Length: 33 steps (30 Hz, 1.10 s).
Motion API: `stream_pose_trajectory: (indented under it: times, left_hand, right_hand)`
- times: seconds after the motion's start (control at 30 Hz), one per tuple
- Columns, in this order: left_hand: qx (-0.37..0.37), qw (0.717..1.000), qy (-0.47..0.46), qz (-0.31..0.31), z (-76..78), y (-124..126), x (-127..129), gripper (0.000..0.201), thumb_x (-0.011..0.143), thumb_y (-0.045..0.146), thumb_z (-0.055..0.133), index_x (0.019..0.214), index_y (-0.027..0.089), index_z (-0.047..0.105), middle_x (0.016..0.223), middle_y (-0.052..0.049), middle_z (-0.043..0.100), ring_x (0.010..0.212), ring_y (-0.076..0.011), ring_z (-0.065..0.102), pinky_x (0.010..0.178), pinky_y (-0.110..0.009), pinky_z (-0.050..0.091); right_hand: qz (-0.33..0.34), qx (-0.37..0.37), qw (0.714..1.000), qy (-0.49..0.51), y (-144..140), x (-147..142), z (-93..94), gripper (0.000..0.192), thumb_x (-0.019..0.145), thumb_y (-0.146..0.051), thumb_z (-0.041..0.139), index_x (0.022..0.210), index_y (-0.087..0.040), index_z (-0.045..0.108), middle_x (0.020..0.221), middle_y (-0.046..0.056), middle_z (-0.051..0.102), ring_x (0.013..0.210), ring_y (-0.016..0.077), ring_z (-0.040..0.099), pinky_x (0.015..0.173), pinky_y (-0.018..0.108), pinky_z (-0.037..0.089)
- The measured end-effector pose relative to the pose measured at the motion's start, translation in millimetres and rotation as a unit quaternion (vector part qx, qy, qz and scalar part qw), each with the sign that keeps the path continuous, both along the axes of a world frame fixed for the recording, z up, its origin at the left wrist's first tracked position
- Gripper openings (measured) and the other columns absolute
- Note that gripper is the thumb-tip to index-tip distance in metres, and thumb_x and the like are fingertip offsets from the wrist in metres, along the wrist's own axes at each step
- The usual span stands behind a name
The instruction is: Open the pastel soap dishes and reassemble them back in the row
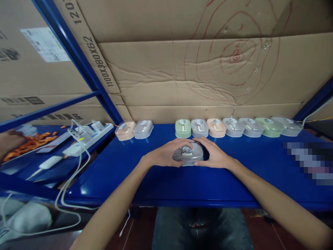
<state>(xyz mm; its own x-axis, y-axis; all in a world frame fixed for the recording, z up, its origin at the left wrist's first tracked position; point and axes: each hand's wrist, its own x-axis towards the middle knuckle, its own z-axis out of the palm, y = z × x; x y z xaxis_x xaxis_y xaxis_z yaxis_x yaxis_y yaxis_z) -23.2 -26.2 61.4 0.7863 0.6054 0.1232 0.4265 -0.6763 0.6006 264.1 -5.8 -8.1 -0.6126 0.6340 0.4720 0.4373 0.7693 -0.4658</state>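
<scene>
1. Head view looks down on a blue table (pixel 161 187), with both bare forearms reaching in from the near edge; the hands meet at the middle of the table around one grey lidded box (pixel 187 155)
2. Left hand (pixel 166 154) is curled around the left side of the grey lidded box, fingers laid over its top edge, gripping it; the box sits on the table surface between the two hands
3. Right hand (pixel 214 154) is cupped against the right side of the same box, fingers bent around it, gripping it too; the box's clear lid with a round label shows between the thumbs
4. Far along the table, against a cardboard wall (pixel 208 80), stands a row of like boxes; at far left a peach box (pixel 125 130) touches a grey box (pixel 143 128); a gap follows
5. Right of the gap a green box (pixel 182 128) begins a longer run of boxes set side by side, reaching the far right, ending with a pale grey box (pixel 287 125)
6. To the left, on a neighbouring blue shelf, lies a white power strip (pixel 88 137) with white cables (pixel 75 180) trailing down toward the near left; orange pieces (pixel 33 142) lie farther left, too blurred to identify
</scene>
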Motion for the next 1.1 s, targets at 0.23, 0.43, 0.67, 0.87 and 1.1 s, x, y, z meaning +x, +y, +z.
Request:
stream_pose_trajectory:
  times: [0.23, 0.43, 0.67, 0.87, 1.1]
  left_hand:
    - [-0.004, 0.996, -0.083, 0.041, -17.5, 7, 7, 0.076, 0.079, 0.038, 0.089, 0.147, 0.031, 0.054, 0.156, -0.010, 0.056, 0.147, -0.0354, 0.052, 0.125, -0.054, 0.041]
    - [-0.029, 0.994, -0.082, 0.070, -23.2, 10, 6, 0.090, 0.074, 0.046, 0.094, 0.151, 0.030, 0.050, 0.152, -0.012, 0.060, 0.140, -0.0385, 0.059, 0.118, -0.058, 0.047]
    - [-0.016, 0.995, -0.077, 0.068, -26.3, 12, 5, 0.105, 0.070, 0.047, 0.097, 0.159, 0.028, 0.043, 0.155, -0.015, 0.057, 0.143, -0.0404, 0.056, 0.121, -0.060, 0.043]
    - [-0.013, 0.994, -0.066, 0.088, -26.7, 12, 5, 0.113, 0.067, 0.050, 0.098, 0.162, 0.028, 0.040, 0.155, -0.015, 0.057, 0.144, -0.0417, 0.056, 0.121, -0.059, 0.044]
    - [-0.011, 0.992, -0.056, 0.108, -24.1, 13, 2, 0.128, 0.066, 0.053, 0.099, 0.170, 0.029, 0.027, 0.151, -0.016, 0.059, 0.141, -0.0408, 0.057, 0.120, -0.058, 0.043]
  right_hand:
    - [-0.029, -0.003, 0.999, -0.013, 1, -1, -5.4, 0.098, 0.080, -0.071, 0.085, 0.158, -0.026, 0.049, 0.155, 0.019, 0.062, 0.140, 0.0433, 0.062, 0.115, 0.066, 0.052]
    - [-0.015, -0.008, 1.000, -0.006, -3, -4, 3.4, 0.086, 0.082, -0.067, 0.085, 0.152, -0.028, 0.054, 0.147, 0.016, 0.068, 0.131, 0.0392, 0.068, 0.110, 0.060, 0.056]
    - [-0.015, -0.016, 1.000, -0.001, -1, -4, 5.0, 0.086, 0.083, -0.069, 0.083, 0.151, -0.025, 0.055, 0.148, 0.018, 0.067, 0.131, 0.0393, 0.068, 0.110, 0.061, 0.056]
    - [-0.018, -0.030, 0.998, 0.050, 1, -2, 4.8, 0.070, 0.089, -0.065, 0.079, 0.144, -0.026, 0.063, 0.141, 0.015, 0.073, 0.126, 0.0374, 0.072, 0.108, 0.058, 0.059]
    - [-0.083, -0.032, 0.989, 0.122, 15, 21, 14.6, 0.064, 0.091, -0.066, 0.077, 0.139, -0.024, 0.069, 0.135, 0.013, 0.078, 0.121, 0.0367, 0.075, 0.109, 0.058, 0.059]
